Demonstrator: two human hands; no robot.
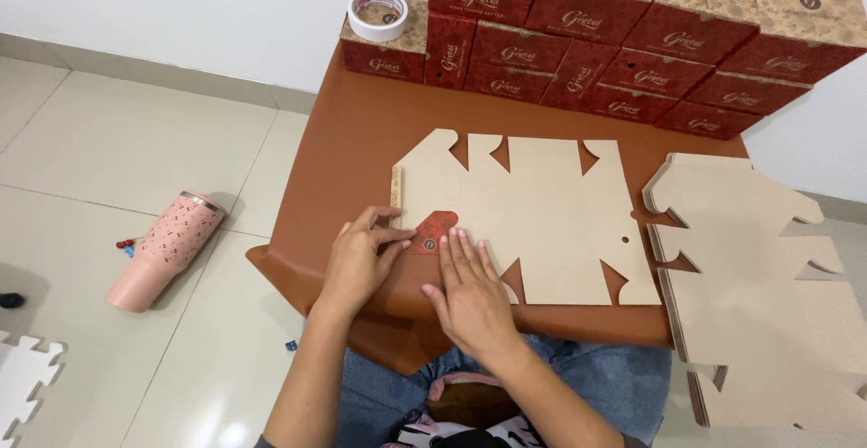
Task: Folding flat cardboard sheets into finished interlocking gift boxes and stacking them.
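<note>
Left hand: my left hand [359, 258] rests at the near left corner of the flat, die-cut tan cardboard box blank [533, 218], fingertips pinching the small red printed flap [434, 232] folded over onto the blank.
Right hand: my right hand [470, 290] lies flat, fingers stretched out and together, pressing the blank just right of that flap; it grips nothing.
Blank's place: unfolded, plain side up, in the middle of the brown leather-look mat [361, 141], straight ahead of my knees.
Risk, crease: I judge the flap could fold crooked if the flat hand lets the blank slide on the smooth mat.
Risk, tear: pressing too hard near the notches might split the thin tabs.
Risk, stack: the pile of spare tan blanks [750, 267] lies just beside the blank's right edge; a sweep of my forearm could fan it out.
Surface: the mat lies on pale glossy floor tiles [108, 150].
Room: assembled red patterned boxes [623, 42] stand stacked against the white wall, a white tape roll [378, 13] on the leftmost; a pink patterned tumbler [167, 249] lies tipped on the tiles.
</note>
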